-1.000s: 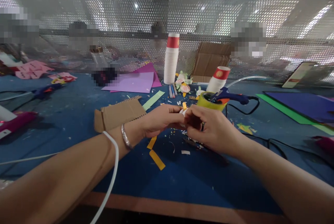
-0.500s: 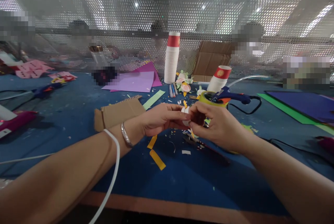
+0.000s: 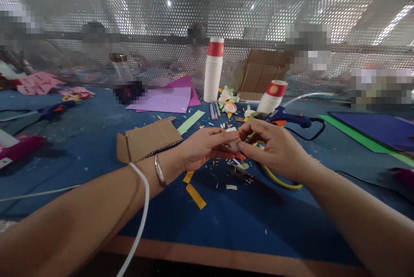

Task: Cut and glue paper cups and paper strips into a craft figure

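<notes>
Between the fingertips of both hands is a small white paper piece, partly covered by the fingers. My left hand, with a silver bangle at its wrist, pinches it from the left. My right hand is closed on its right edge with thumb and forefinger. Just under the fingers a bit of orange-red shows; whether it belongs to the piece I cannot tell. Scissors with dark handles lie on the table below the hands, among paper scraps. Two orange-yellow paper strips lie nearer to me.
Left of my hands lies corrugated cardboard. A blue glue gun rests by a yellow ring. Behind stand a tall paper-cup stack, markers and paper flowers. Purple paper lies back left, blue sheets right.
The white piece has turned in my fingers, and its orange tip no longer shows above. My right hand has shifted slightly up, its fingers straighter. More of the yellow ring shows.
</notes>
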The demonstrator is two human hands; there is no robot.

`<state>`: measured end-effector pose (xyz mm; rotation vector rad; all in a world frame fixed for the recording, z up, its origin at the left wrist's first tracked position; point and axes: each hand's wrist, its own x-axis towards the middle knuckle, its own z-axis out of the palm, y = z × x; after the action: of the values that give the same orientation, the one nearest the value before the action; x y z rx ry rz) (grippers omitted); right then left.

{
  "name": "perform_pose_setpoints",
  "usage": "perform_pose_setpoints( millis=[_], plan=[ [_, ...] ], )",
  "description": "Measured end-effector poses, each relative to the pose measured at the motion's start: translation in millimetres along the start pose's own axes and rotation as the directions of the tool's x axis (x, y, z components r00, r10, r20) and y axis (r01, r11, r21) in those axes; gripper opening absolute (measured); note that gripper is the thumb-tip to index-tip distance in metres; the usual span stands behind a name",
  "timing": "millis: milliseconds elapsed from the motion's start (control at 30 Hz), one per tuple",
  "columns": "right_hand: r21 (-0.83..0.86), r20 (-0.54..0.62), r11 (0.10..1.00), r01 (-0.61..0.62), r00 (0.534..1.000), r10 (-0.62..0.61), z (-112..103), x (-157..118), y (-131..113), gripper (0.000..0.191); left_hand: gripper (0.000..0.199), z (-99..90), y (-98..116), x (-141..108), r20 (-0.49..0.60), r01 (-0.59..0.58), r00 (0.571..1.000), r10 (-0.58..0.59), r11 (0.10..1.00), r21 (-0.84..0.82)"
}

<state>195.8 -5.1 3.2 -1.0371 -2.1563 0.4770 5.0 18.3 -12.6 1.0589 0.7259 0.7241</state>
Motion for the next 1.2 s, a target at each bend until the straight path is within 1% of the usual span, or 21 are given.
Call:
perform_pose_setpoints(
  millis=[167, 300, 467, 600, 800, 967, 1200],
  plan=[
    [0.037, -0.018, 0.999, -0.001, 1.0, 0.002, 0.4, -1.0, -1.8, 0.008, 0.024, -0.7, 0.0, -0.2, 0.035, -0.026, 0.999, 0.028, 0.998, -0.062],
    [0.031, -0.026, 0.999, -0.016, 1.0, 0.017, 0.1, -1.1, -2.0, 0.007, 0.021, -2.0, -0.3, 0.2, 0.043, -0.021, 0.999, 0.023, 0.999, -0.048],
    [0.02, -0.011, 1.0, 0.014, 1.0, -0.014, -0.4, 0.4, -2.4, 0.007, 0.019, -2.8, -1.4, 0.4, 0.061, -0.017, 0.998, 0.021, 0.998, -0.06],
    [0.026, -0.001, 0.999, 0.023, 1.0, -0.023, 0.4, 0.6, -1.3, 0.007, 0.023, -2.8, -1.6, 0.3, 0.045, -0.005, 0.999, 0.008, 0.998, -0.06],
    [0.037, 0.037, 0.999, 0.03, 0.999, -0.032, -0.1, 1.5, 2.3, 0.007, 0.027, -2.9, -1.3, 0.6, -0.012, 0.003, 1.0, -0.004, 0.998, -0.059],
    [-0.001, 0.051, 0.999, 0.041, 0.998, -0.041, -1.4, 2.0, 2.7, 0.01, 0.035, -2.9, 0.6, 0.8, -0.014, 0.028, 0.999, -0.029, 0.997, -0.076],
    [0.01, 0.06, 0.999, 0.049, 0.997, -0.05, -0.7, 0.1, 1.5, 0.012, 0.032, -4.9, 0.3, 1.6, -0.021, 0.024, 0.999, -0.026, 0.996, -0.086]
  ],
)
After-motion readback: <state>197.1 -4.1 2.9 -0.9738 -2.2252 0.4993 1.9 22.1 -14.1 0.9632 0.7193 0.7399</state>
